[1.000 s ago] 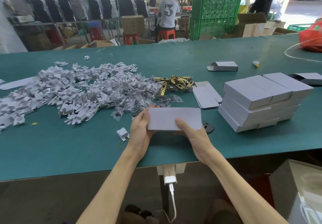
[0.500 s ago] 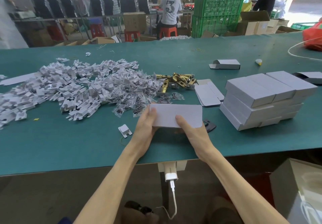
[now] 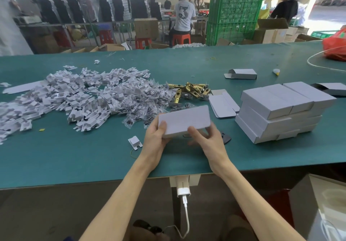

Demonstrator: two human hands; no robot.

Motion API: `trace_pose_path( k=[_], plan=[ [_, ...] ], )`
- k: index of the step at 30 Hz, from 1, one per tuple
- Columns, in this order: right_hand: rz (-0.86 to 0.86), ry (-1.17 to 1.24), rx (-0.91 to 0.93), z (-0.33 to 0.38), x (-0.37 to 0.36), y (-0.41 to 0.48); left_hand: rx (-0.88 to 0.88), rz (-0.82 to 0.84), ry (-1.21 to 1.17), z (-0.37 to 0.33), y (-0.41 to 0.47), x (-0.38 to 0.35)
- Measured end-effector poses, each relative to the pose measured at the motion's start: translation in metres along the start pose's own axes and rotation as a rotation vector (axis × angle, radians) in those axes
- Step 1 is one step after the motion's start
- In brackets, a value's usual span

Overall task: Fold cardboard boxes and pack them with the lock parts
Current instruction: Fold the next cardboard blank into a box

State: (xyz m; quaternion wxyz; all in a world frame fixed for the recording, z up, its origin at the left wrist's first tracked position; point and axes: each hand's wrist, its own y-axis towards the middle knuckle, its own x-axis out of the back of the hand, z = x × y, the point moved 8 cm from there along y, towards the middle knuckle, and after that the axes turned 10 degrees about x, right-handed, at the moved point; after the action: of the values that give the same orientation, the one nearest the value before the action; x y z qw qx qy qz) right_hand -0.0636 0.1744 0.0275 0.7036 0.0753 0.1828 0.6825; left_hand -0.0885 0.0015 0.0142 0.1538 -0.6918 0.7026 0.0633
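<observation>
Closed grey box (image 3: 184, 121) held just above green table (image 3: 74, 156), left hand (image 3: 156, 137) and right hand (image 3: 206, 137) each clamped on an end. Packing step looks finished; next likely: set it onto box stack (image 3: 280, 109), edges squared

Insert pile (image 3: 61, 98) left, latches (image 3: 189, 91) centre, box stack (image 3: 280, 109) right, flat blanks (image 3: 223, 104) btwn.

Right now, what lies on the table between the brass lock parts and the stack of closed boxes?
In the head view, flat unfolded box blanks lie between the brass lock parts and the box stack.
</observation>
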Motion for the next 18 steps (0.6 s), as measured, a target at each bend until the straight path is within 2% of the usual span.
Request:
trace_pose_path(
  k=[2, 5, 13, 18],
  plan=[
    [0.000, 0.061, 0.034, 0.005, 0.003, 0.001, 0.005, -0.044, -0.062, 0.000, 0.001, 0.006],
    [0.126, -0.004, 0.069, 0.007, -0.007, 0.001, 0.056, -0.042, -0.095, 0.002, 0.000, 0.005],
    [0.249, -0.104, 0.084, 0.005, -0.017, 0.000, 0.037, 0.105, 0.149, 0.006, -0.004, -0.013],
    [0.188, -0.160, 0.052, 0.000, -0.013, 0.001, -0.040, 0.105, 0.199, 0.004, -0.006, -0.014]
  ],
)
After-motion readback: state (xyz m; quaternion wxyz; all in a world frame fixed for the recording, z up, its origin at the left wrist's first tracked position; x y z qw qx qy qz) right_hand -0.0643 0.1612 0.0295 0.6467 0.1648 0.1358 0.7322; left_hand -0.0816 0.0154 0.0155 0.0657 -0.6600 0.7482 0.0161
